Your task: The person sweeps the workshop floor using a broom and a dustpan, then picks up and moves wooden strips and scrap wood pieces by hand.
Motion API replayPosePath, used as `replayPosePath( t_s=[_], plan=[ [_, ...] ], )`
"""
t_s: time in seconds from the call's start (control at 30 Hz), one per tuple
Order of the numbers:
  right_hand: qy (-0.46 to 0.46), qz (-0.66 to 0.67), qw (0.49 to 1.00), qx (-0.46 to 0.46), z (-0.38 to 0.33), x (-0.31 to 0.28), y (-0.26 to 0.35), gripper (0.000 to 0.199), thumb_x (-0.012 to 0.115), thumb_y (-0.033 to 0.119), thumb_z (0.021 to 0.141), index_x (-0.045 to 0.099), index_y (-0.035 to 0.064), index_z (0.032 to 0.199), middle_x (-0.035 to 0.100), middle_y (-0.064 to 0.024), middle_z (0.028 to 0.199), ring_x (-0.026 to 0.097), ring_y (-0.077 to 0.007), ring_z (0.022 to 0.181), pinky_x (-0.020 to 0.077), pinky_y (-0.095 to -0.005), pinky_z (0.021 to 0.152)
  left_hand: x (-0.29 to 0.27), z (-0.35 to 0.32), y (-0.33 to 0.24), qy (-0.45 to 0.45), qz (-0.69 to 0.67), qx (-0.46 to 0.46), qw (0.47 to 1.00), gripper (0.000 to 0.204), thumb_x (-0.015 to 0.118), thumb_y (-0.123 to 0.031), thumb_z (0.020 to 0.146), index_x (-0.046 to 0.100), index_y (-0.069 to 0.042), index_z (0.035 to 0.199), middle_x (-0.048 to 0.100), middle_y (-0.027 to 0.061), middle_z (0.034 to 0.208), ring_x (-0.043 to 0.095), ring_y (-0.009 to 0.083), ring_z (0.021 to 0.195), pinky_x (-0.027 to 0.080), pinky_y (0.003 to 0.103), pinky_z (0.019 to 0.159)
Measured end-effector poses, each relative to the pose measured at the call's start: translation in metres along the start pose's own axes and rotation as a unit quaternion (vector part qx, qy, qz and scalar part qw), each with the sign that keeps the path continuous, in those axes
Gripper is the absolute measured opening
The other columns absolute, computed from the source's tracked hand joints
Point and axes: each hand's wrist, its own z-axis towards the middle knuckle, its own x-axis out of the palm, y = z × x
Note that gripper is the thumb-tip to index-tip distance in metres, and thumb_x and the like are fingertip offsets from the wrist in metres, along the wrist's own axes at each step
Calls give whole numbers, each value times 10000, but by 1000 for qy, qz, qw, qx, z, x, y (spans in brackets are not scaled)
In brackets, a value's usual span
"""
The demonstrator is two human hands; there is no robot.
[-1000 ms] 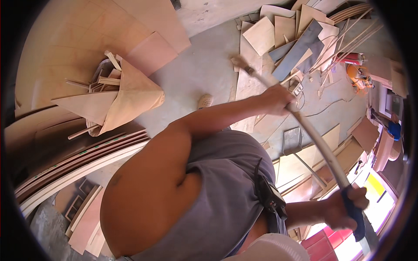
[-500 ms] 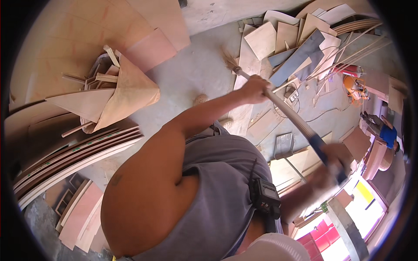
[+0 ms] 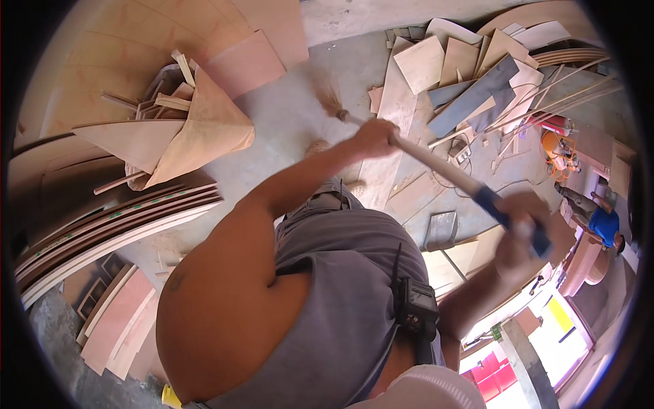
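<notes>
A broom (image 3: 436, 162) slants across the middle of the view, its brown bristles (image 3: 328, 97) blurred above the gray floor (image 3: 272, 112); whether they touch it, I cannot tell. The left hand (image 3: 377, 138) is wrapped around the handle just behind the bristles, and the right hand (image 3: 521, 228), also blurred, is closed around the blue grip (image 3: 490, 204) at the other end. Beneath the handle, a long pale board (image 3: 395, 102) lies on the floor, with a messy pile of cut boards (image 3: 477, 88) to its right. A cream shoe (image 3: 317, 147) shows just beyond the left forearm. Below the handle sits a gray dustpan (image 3: 441, 230). Farther left, wood scraps (image 3: 172, 102) stick up behind a tan sheet (image 3: 204, 133). At the far right is a person in a blue shirt (image 3: 603, 223).
</notes>
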Motion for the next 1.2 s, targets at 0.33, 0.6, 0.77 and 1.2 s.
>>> replayPosePath(
  t_s=[0.33,0.6,0.77,1.2],
  plan=[
    [-168,-145,954,-203,-25,-77,39,307,532,347,825,496,74,690,432,-57,619,482,-185,664,387,-326,640,-12,83,-109,-52,-106,60,991,368,741,-366,668,540,-62,615,578,130,697,574,309,713,440,402,638],
    [-168,-27,985,-26,-53,-52,27,283,548,266,852,461,70,668,436,-60,647,416,-170,632,318,-313,614,47,6,-89,165,-125,42,977,325,688,-353,671,547,-63,629,567,134,646,593,340,677,455,432,610],
    [-253,84,956,-121,-67,-104,84,349,515,382,851,440,102,657,354,-11,630,371,-147,639,323,-278,556,-8,37,-147,128,-65,101,984,286,683,-361,661,572,-99,640,584,114,648,600,320,678,460,438,621],
    [135,47,990,4,-40,6,-13,188,557,198,862,522,19,812,580,-128,771,513,-183,733,388,-329,726,40,-73,-4,-16,37,-115,993,282,697,-327,698,573,-74,697,568,128,654,587,345,691,460,461,626]
  ],
)
